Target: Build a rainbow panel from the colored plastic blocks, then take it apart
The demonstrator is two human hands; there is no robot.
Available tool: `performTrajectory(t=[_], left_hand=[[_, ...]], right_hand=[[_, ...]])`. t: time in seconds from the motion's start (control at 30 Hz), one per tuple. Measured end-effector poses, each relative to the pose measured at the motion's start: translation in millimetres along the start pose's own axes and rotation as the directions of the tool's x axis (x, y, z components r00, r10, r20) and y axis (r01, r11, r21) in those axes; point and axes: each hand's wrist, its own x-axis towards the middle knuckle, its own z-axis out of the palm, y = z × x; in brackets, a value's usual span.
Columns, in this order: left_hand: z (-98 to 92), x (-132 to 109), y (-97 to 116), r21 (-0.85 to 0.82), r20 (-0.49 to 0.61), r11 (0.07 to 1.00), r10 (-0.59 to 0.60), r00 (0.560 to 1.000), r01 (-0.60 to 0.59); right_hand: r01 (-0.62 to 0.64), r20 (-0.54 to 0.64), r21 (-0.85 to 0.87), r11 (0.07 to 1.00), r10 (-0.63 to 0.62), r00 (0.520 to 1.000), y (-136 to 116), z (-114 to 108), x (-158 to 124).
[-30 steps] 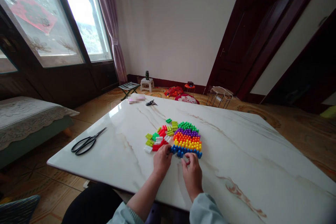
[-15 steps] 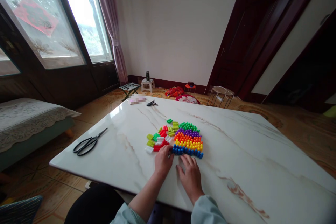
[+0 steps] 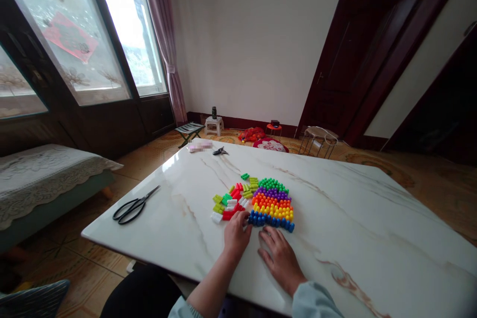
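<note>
In the head view, a flat slab of joined coloured pegs [image 3: 273,202] lies on the white marble table [image 3: 357,228], near the middle and just beyond both hands. Its colour bands run across from left to right. They stack away from the person, so the blue row is nearest and the green row points toward the far wall, and the knobbed side faces up. The left hand [image 3: 236,234] is curled with its fingertips at the left end of the blue row, against the loose pieces [image 3: 228,200]. Whether it pinches one cannot be told. The right hand [image 3: 280,256] lies flat on the tabletop with fingers spread, holding nothing, its tips just short of the blue row. The loose red, green, yellow and white pieces are scattered just beside the slab's left edge. Black scissors [image 3: 135,205] lie well apart near the table's left edge. A bunch of keys [image 3: 220,151] sits at the far corner, beside a blurred pink item [image 3: 200,146]. Nothing lies between the hands and the slab.
</note>
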Motion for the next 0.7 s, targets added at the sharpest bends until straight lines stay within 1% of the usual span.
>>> performTrajectory(t=[0.07, 0.13, 0.2, 0.3, 0.4, 0.47, 0.53, 0.57, 0.63, 0.7], left_hand=[[0.1, -1, 0, -0.014, -0.014, 1.000, 0.018, 1.000, -0.018], [-0.3, -3, 1, -0.066, -0.046, 0.997, 0.039, 0.998, -0.042], [-2.3, -5, 1, -0.149, -0.107, 0.987, 0.046, 0.993, -0.061], [-8.8, -3, 1, -0.251, -0.202, 0.966, 0.016, 0.979, -0.067], [-16.5, 12, 2, -0.261, -0.264, 0.962, 0.009, 0.965, -0.081], [-19.6, 33, 3, -0.234, -0.268, 0.970, 0.004, 0.963, -0.069], [-19.8, 61, 5, -0.162, -0.215, 0.986, 0.001, 0.977, -0.037], [-18.8, 76, 5, -0.098, -0.164, 0.995, 0.011, 0.986, -0.027], [-14.3, 109, 5, 0.061, -0.018, 0.998, 0.005, 1.000, -0.004], [-6.8, 140, 2, 0.219, 0.114, 0.975, 0.004, 0.994, -0.029]], right_hand=[[0.001, -0.016, -0.036, 0.999, -0.001, 1.000, 0, 5, -2], [-0.003, -0.026, -0.065, 0.998, 0.001, 1.000, -1, 9, -3], [-0.013, -0.032, -0.078, 0.997, 0.011, 0.999, -3, 11, -4], [-0.030, -0.049, -0.075, 0.997, 0.026, 0.998, -4, 12, -5], [-0.039, -0.069, -0.070, 0.997, 0.034, 0.997, -3, 13, -5], [-0.029, -0.067, -0.068, 0.997, 0.024, 0.997, -1, 14, -5], [-0.009, -0.061, -0.068, 0.998, 0.005, 0.998, 1, 14, -5], [-0.002, -0.060, -0.068, 0.998, -0.002, 0.998, 2, 15, -5], [-0.003, -0.057, -0.063, 0.998, 0.000, 0.998, 3, 15, -6], [-0.021, -0.045, -0.051, 0.998, 0.019, 0.999, 3, 14, -7]])
